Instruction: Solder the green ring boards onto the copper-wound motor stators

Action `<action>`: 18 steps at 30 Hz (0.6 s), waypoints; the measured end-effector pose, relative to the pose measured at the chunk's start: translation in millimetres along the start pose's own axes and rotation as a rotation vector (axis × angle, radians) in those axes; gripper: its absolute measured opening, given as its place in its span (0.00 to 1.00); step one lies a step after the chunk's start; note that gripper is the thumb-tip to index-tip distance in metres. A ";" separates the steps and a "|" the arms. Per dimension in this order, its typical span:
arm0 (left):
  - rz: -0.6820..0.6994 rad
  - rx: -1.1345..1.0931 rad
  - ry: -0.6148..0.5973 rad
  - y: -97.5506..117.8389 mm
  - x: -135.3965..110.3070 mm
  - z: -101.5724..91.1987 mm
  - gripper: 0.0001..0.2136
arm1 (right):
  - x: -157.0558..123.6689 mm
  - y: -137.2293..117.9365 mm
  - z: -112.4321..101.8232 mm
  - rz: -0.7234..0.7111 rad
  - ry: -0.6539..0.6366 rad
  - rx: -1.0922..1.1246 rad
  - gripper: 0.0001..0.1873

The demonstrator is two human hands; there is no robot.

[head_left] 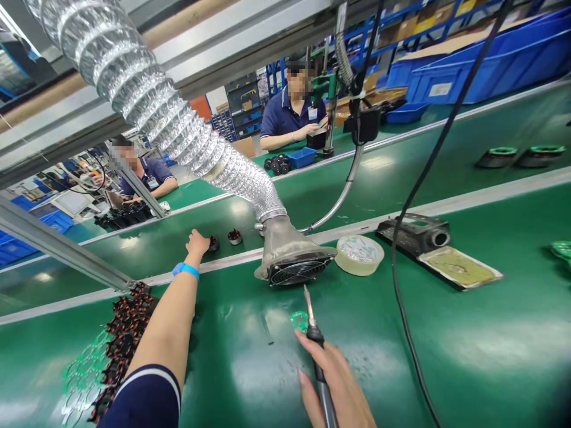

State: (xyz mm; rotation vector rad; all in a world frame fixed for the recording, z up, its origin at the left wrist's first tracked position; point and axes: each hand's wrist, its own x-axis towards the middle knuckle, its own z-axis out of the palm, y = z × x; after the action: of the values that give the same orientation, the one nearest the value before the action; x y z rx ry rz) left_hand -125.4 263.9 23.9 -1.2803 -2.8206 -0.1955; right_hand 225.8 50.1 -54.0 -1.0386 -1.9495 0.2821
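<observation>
My left hand (pixel 197 242), with a blue band at the wrist, stretches out to the far strip beyond the metal rail. Its fingers are closed on a small dark motor stator (pixel 214 244) there. Another stator (pixel 234 236) with copper windings stands just to the right. In my right hand (pixel 332 374) is a soldering iron (pixel 317 345), its tip pointing away from me and up. A green ring-shaped circuit board (pixel 300 321) lies on the green bench just beyond my right fingers, left of the iron.
A fume duct (pixel 200 142) ends in a grilled hood (pixel 298 267) over the bench. Tape roll (pixel 359 255), iron stand (pixel 419 232) with sponge (pixel 459 267), and a hanging black cable (pixel 397 267) are right. Piled stators (pixel 127 333) and green rings (pixel 84 368) lie left. Two co-workers sit opposite.
</observation>
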 end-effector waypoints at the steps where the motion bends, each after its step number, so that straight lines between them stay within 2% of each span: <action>1: 0.001 -0.002 -0.008 6.5 -1.3 0.3 0.18 | 0.2 -0.1 -0.6 0.005 0.005 -0.012 0.24; 5: 0.108 -0.026 -0.069 32.5 -15.2 3.1 0.19 | 2.7 -1.6 -5.4 0.057 0.020 -0.079 0.22; 9: 0.298 -0.067 -0.134 54.8 -36.7 9.1 0.34 | 3.1 -5.3 -7.8 0.050 0.004 -0.038 0.23; 11: 0.369 -0.081 -0.137 65.0 -45.5 10.9 0.37 | 2.2 -6.1 -7.2 0.049 -0.005 -0.021 0.24; 15: 0.484 -0.080 -0.147 82.6 -54.3 8.3 0.37 | 1.2 -5.1 -5.0 0.052 -0.003 -0.019 0.24; 18: 0.554 -0.045 -0.193 92.7 -52.8 4.3 0.30 | 1.8 -5.0 -4.4 0.049 0.002 0.006 0.25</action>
State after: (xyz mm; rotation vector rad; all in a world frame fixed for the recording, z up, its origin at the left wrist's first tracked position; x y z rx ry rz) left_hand -20.8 285.4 24.2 -2.1213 -2.4758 -0.1168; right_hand 226.0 47.5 -47.6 -1.0831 -1.9226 0.3144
